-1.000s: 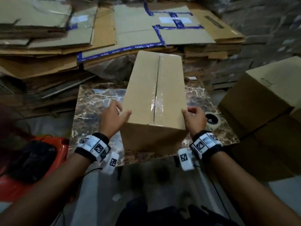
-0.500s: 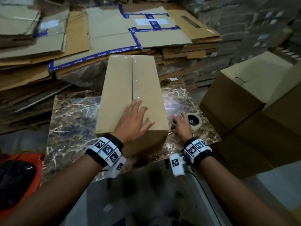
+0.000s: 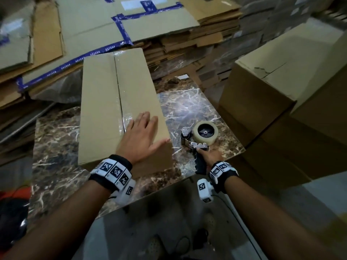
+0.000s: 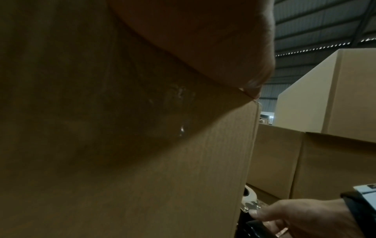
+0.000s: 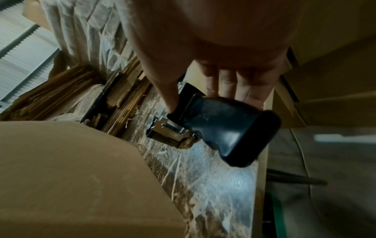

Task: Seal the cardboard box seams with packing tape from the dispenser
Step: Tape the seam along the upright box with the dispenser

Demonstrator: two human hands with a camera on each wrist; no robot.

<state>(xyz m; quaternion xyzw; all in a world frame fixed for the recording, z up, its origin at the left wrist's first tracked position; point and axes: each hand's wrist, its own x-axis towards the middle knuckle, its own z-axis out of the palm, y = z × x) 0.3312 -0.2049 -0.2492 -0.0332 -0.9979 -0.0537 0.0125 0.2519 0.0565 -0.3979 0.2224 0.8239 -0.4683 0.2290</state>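
Sealing looks partly done: the cardboard box (image 3: 120,102) lies long-ways on the marble tabletop (image 3: 56,139), and its top centre seam (image 3: 118,87) already shows glossy clear tape along the length, wrinkled near the close end. Left hand (image 3: 142,139) lies flat on the box top at the near right corner, fingers straight and spread, palm down, holding nothing, just pinning the box. Right hand (image 3: 211,158) is at the tape dispenser (image 3: 199,139), which sits on the tabletop just right of the box, roll (image 3: 205,132) facing up. Grip state: fingers sit behind the black handle (image 5: 223,128) and the thumb presses its left side, so it's only loosely closed around the handle, not a full wrap. Dispenser appears to be resting on the tabletop, not lifted. Left to do, as far as I can judge: raise the dispenser and tape the remaining seams; the end edges aren't visible well enough to say if they're taped. Stacks of flattened cartons (image 3: 131,25) behind, larger boxes (image 3: 281,72) to the right.
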